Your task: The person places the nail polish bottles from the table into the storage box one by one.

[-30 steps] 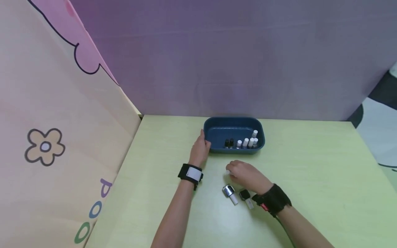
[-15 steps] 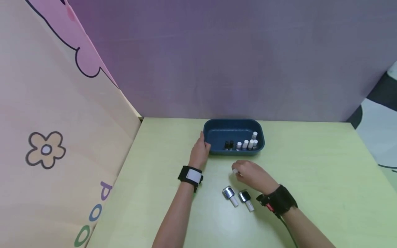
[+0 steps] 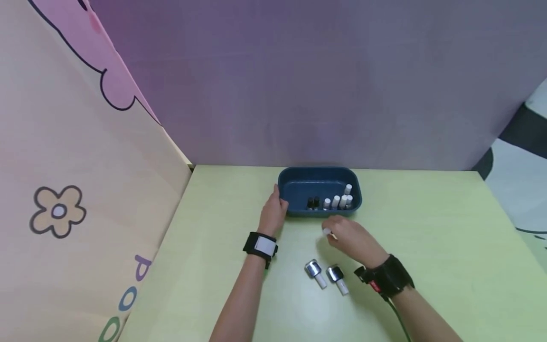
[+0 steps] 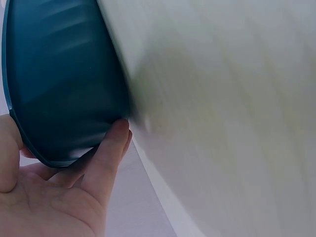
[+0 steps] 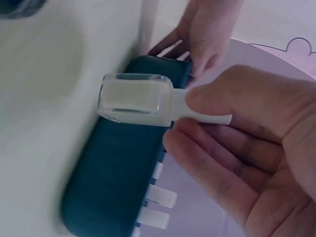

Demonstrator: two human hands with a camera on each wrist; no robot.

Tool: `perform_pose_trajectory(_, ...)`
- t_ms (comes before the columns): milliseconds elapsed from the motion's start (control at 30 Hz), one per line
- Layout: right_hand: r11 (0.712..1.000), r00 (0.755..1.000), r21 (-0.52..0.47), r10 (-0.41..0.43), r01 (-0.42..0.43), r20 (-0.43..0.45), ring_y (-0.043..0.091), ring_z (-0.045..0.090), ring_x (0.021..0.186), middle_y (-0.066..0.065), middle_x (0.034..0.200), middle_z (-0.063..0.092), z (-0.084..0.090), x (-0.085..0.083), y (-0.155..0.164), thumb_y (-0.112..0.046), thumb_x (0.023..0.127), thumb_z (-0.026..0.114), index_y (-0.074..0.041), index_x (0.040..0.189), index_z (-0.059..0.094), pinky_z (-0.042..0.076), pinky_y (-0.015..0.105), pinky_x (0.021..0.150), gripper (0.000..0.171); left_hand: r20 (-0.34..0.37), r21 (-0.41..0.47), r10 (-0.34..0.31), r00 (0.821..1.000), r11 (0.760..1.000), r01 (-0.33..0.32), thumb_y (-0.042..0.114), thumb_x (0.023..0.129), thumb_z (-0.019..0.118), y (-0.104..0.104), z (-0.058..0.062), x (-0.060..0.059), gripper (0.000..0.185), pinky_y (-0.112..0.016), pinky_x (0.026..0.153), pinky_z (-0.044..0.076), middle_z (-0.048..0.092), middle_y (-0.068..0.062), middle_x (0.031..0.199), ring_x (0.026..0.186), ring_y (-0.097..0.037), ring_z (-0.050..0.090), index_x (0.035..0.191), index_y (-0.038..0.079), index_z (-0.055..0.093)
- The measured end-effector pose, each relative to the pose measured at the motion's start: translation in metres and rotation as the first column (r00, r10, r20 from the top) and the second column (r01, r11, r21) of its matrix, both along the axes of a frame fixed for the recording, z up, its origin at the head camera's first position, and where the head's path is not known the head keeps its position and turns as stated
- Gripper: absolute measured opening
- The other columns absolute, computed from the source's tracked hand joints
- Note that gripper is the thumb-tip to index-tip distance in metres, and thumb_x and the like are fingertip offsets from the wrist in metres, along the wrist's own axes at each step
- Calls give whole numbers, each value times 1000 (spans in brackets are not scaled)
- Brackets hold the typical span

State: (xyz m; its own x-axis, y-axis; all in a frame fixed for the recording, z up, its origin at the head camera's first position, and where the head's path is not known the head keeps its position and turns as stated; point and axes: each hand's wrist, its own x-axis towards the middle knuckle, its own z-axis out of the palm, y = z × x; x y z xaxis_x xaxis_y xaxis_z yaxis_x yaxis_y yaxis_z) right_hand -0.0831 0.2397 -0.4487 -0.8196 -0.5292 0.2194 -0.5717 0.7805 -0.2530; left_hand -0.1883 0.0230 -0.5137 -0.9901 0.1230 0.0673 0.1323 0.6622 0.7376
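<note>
Right hand (image 5: 247, 143) pinches a small nail polish bottle (image 5: 136, 98) by its white cap, thumb on top and fingers beneath, the bottle lying sideways with its clear glass body pointing away from the palm. In the head view the bottle (image 3: 326, 232) is held just in front of the blue tray (image 3: 290, 211), off the worktop (image 3: 427, 247), near the tray's front wall.

Handling, as a judgement: small and light, rigid; the body looks like glass, so smooth, slick and breakable if dropped. The cap is the sensible hold, narrow and matte enough for a fingertip pinch; a grip on the body would likely slip.

Left hand (image 3: 275, 209) rests against the tray's left end, thumb over the rim and fingers lying straight along the outer wall (image 4: 106, 153). Its forearm runs straight back from the tray; the right forearm comes in at an angle from the tray's front right.

Inside the tray, a row of capped bottles (image 3: 337, 200) stands along the front wall. Two more bottles (image 3: 326, 276) lie on the worktop well in front of the tray.
</note>
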Motion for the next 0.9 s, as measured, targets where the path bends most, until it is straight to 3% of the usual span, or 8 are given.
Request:
perform_pose_trajectory(267, 999, 999, -10, -52, 52, 1, 23, 66, 85, 10, 92, 70, 18, -3, 5, 3, 76, 78, 1, 99, 72, 56, 34, 74, 24, -7, 7, 5, 1000, 1000, -5, 14, 96, 46, 0, 1, 0, 67, -25, 50, 31, 46, -6, 81, 52, -12, 34, 156, -4, 22)
perform_pose_trajectory(767, 998, 997, -3, -69, 69, -39, 22, 65, 85, 9, 91, 70, 26, -7, 10, 2, 79, 77, 0, 96, 73, 56, 34, 73, 18, -8, -6, 35, 999, 999, -35, 14, 93, 47, 0, 0, 2, 68, -29, 52, 32, 57, -16, 101, 54, -15, 34, 155, -1, 25)
perform_pose_trajectory(900, 997, 996, -6, -82, 82, -28, 20, 64, 83, 8, 90, 69, 28, -10, 11, 2, 79, 77, -1, 94, 73, 56, 32, 71, 16, -6, 10, 30, 1000, 1000, -30, 14, 93, 46, 1, 1, 1, 68, -29, 51, 30, 53, -13, 94, 53, -15, 32, 156, -1, 24)
